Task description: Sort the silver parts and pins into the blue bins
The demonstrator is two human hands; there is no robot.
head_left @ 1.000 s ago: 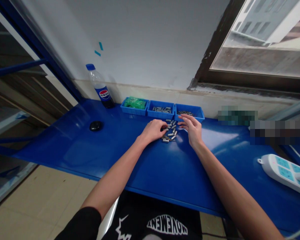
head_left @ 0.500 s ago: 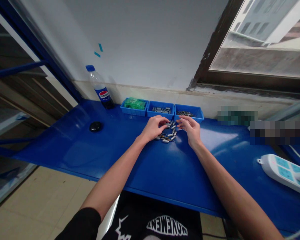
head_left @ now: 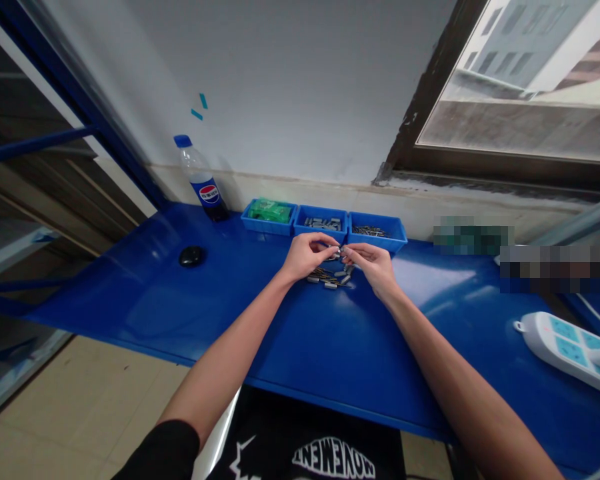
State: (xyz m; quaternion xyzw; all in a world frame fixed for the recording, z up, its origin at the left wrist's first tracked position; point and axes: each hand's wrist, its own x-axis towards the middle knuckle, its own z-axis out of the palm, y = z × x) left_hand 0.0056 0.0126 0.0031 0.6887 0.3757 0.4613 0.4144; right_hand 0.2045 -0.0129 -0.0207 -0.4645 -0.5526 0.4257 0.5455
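My left hand (head_left: 306,257) is closed in a pinch at its fingertips, where a bit of a small silvery metal cylinder shows. Against it, fingertip to fingertip, my right hand (head_left: 374,265) is pinched too; what its fingers hold is too small to make out. Just below both hands, several short silvery cylinders (head_left: 331,286) and thin gold-and-dark metal rods (head_left: 322,274) lie loose on the blue table (head_left: 300,333). The fingers hide part of this pile.
Three blue bins stand along the wall: one with green packets (head_left: 270,210), a middle bin (head_left: 320,235) of grey cylinders, and a right bin (head_left: 380,244) of thin rods. A cola bottle (head_left: 209,195), black mouse-like object (head_left: 191,256) and white power strip (head_left: 573,350) sit further out.
My right hand has moved left and closed its fingers, so its fingertips now meet those of my left hand. My left hand stays nearly in place, still pinching.
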